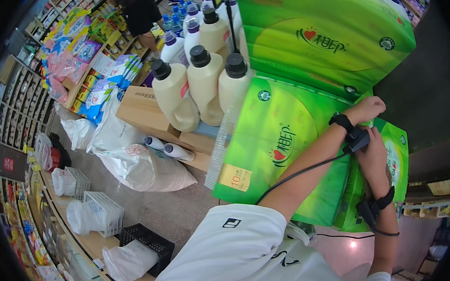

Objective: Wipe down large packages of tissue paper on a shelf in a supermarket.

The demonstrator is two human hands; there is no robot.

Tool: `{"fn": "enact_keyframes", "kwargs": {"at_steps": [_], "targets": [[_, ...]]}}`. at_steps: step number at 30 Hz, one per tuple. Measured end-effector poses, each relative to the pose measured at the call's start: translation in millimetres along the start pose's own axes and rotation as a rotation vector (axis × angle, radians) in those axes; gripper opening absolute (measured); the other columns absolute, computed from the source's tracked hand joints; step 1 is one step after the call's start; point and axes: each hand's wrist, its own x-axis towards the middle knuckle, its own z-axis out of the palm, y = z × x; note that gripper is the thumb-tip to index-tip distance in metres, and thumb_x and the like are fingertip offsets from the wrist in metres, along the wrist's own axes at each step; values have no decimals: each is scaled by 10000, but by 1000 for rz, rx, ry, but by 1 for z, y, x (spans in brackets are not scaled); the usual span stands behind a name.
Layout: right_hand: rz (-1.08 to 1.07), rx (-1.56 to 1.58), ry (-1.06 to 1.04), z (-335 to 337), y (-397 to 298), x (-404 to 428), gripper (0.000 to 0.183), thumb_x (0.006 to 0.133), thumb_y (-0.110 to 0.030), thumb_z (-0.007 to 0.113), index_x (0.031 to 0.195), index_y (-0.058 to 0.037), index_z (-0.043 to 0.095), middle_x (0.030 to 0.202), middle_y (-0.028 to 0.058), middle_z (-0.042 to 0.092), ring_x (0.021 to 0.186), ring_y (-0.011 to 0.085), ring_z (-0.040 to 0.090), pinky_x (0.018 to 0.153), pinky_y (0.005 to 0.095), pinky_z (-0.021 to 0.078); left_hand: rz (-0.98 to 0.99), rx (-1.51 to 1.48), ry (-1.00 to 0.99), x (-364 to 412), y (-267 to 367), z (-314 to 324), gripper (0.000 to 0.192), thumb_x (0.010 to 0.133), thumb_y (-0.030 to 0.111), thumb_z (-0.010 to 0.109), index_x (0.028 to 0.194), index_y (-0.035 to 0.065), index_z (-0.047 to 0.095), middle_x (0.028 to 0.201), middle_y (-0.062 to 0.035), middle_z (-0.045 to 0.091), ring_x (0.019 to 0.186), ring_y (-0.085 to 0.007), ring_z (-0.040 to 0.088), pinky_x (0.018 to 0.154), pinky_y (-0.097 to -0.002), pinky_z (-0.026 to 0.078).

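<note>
My left hand (369,108) is above the green tissue packs, bent at the wrist with its fingers curled and nothing seen in it. A black strap holds a small black wrist device (356,140) with a cable on that wrist. My right hand (372,152) grips this device, its fingertips partly hidden. Another black device (367,212) is strapped to my right wrist. Under my left forearm lies a large green tissue pack (266,116). A second pack (326,34) stands upright behind it, and a third (393,152) is beside my right hand.
Cream jugs with black caps (207,84) stand left of the packs by a cardboard box (145,105). White sacks (145,166) lie on the floor. A black plastic basket (151,245) and white baskets (104,214) are at lower left. A person (138,9) stands in the back aisle.
</note>
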Motion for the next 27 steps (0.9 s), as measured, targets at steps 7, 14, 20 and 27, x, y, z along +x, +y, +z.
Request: {"fn": "enact_keyframes", "kwargs": {"at_steps": [7,14,20,27], "targets": [[-34,20,20,9,26,14,591,721,-106,746,1265,-12,534,1126,191,616,1030,398,589,860,454,493,-71,45,-69,-10,19,5,363,869,284,616,1072,-7,687,950,-145,709,887,-258,678,811,-361,528],[143,76,-114,-42,33,-63,709,873,-309,664,1476,-29,415,1543,209,389,1434,371,349,1179,498,235,-103,174,-10,-21,21,4,373,879,304,614,1058,-11,701,921,-144,723,855,-257,688,780,-358,529],[33,4,-190,-42,-6,-88,621,877,-235,650,1410,24,466,1566,202,362,1467,381,302,1205,503,203,-68,292,16,-12,10,7,374,865,317,631,1052,3,710,937,-154,726,882,-271,692,803,-363,527],[-37,-4,-161,-32,-24,-67,544,902,-173,619,1385,34,477,1515,192,436,1429,391,362,1188,523,233,-131,166,-146,1,1,7,411,847,348,645,1073,12,711,1009,-157,727,949,-281,687,851,-373,520]]}}
